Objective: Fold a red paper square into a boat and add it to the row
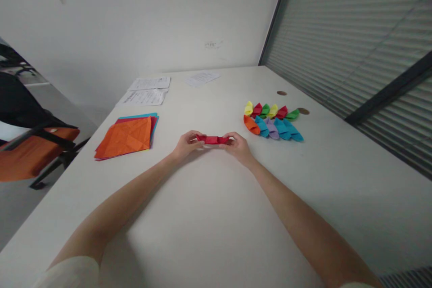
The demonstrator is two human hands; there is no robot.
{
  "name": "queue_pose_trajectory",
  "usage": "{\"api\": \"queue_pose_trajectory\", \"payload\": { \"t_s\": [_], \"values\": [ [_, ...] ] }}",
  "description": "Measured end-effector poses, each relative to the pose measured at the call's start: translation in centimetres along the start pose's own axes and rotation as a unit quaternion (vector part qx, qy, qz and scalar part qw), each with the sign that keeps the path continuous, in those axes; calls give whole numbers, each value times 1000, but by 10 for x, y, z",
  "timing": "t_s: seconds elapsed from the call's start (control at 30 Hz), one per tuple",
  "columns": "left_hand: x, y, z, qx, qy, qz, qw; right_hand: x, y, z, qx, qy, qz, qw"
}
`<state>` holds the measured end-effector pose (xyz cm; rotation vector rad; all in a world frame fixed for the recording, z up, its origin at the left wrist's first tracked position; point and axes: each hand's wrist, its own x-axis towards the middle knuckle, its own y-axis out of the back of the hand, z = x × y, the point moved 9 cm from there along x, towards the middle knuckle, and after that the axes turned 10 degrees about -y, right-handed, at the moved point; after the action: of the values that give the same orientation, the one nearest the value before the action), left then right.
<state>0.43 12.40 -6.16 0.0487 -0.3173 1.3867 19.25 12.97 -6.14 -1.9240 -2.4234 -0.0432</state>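
A folded red napkin [212, 140], narrow and lying crosswise, is stretched between my two hands just above the white table. My left hand [187, 144] pinches its left end between thumb and fingers. At the opposite end my right hand [237, 146] grips it in the same way. To the right lie two rows of folded pieces, among them an orange piece [251, 125], a lilac piece [272, 128] and a blue piece [294, 131]. On the left a stack of flat coloured cloth squares has an orange square [125, 136] on top.
Printed sheets [145, 96] lie at the table's back left, and another sheet [201, 78] near the wall. Two round brown spots [281, 93] mark the right side. Blinds [354, 31] border the table's right. An orange-seated chair [37, 153] stands left of the table [209, 216].
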Motion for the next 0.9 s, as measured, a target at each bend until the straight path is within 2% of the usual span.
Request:
{"api": "queue_pose_trajectory", "payload": {
  "t_s": [0.1,0.17,0.33,0.43,0.57,0.7,0.8,0.9],
  "values": [
    [-1,6,-4,-73,18,58,996,-6,-5,-14,-45,89,34,994],
    [-3,2,-8,-133,42,71,988,-14,-10,-26,-87,149,60,983],
    [-11,-24,-20,-229,153,17,961,-30,-27,-43,-159,207,80,962],
    [-14,-29,-25,-245,198,15,949,-38,-36,-50,-204,239,74,946],
    [-13,-27,-23,-254,191,29,948,-44,-42,-52,-231,260,59,936],
    [-13,-27,-20,-259,181,24,948,-45,-39,-53,-248,261,82,930],
    [-15,-33,-13,-257,157,-15,953,-47,-42,-53,-261,269,76,924],
    [-19,-40,-5,-245,118,-58,960,-51,-50,-52,-276,288,45,916]
  ]
}}
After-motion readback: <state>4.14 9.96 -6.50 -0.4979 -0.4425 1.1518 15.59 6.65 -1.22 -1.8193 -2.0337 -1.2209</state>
